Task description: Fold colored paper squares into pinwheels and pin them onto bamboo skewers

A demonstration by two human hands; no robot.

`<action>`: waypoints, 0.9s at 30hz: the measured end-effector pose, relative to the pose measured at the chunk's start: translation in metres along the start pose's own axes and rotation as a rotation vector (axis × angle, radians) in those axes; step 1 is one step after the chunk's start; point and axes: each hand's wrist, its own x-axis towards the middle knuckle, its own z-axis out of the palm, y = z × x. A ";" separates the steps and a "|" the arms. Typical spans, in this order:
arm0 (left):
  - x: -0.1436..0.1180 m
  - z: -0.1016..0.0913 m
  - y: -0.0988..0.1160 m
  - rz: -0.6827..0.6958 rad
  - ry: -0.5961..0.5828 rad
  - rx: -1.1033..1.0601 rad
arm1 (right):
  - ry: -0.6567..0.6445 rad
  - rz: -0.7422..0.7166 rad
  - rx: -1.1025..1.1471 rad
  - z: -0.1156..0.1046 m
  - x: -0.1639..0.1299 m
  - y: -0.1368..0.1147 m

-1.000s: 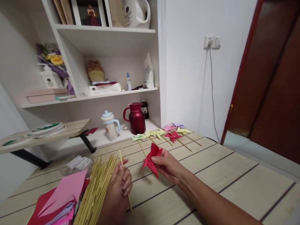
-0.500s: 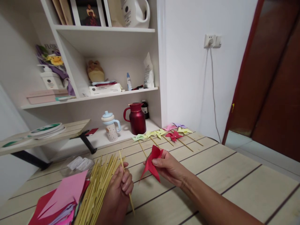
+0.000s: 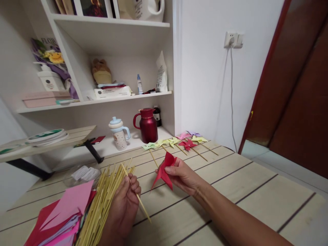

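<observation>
My right hand (image 3: 183,177) pinches a folded red paper pinwheel (image 3: 164,171) just above the wooden table (image 3: 251,191). My left hand (image 3: 125,205) holds a single thin bamboo stick (image 3: 142,206) that slants from upper left to lower right. Beside that hand lies a bundle of bamboo sticks (image 3: 105,201). A stack of coloured paper squares (image 3: 61,215), pink on top, sits at the lower left. Several finished pinwheels on sticks (image 3: 179,141) lie in a row at the far side of the table.
A red thermos jug (image 3: 148,125) and a spotted cup with a blue lid (image 3: 118,134) stand on the low white shelf behind the table. A clear bag of white pieces (image 3: 83,173) lies near the sticks. A cable hangs from a wall socket (image 3: 232,39).
My left hand has turned the single stick so it slants more to the right, away from the bundle. The right hand with the red pinwheel stays almost still. The view has tilted slightly down.
</observation>
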 end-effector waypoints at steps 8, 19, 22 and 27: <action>-0.002 0.003 0.000 0.036 0.080 0.021 | 0.021 0.009 -0.005 0.002 -0.001 0.000; -0.007 0.005 -0.002 0.038 0.049 0.064 | 0.022 0.019 -0.022 0.001 -0.001 0.002; -0.011 0.006 -0.002 0.017 0.038 0.079 | 0.008 0.008 -0.031 0.001 0.000 0.003; -0.015 0.007 -0.002 0.009 0.017 0.111 | -0.017 -0.001 -0.031 -0.001 0.001 0.004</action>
